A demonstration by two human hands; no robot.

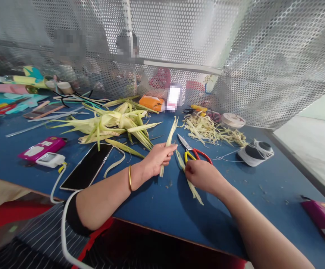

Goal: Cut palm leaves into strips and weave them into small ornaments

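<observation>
My left hand is closed around a pale corn husk strip, which stands up above the fingers and pokes out below them. My right hand is curled in a fist just right of it, and I cannot make out what is in its fingers. Beside and partly behind that fist are scissors with one red and one yellow handle, blades pointing away. A second husk strip runs past the right fist's left side towards the near edge.
A pile of corn husks lies beyond my left hand, shredded husk to the right. A thread spool, a phone, a purple power strip and an orange packet are on the blue table. Perforated metal screens stand behind.
</observation>
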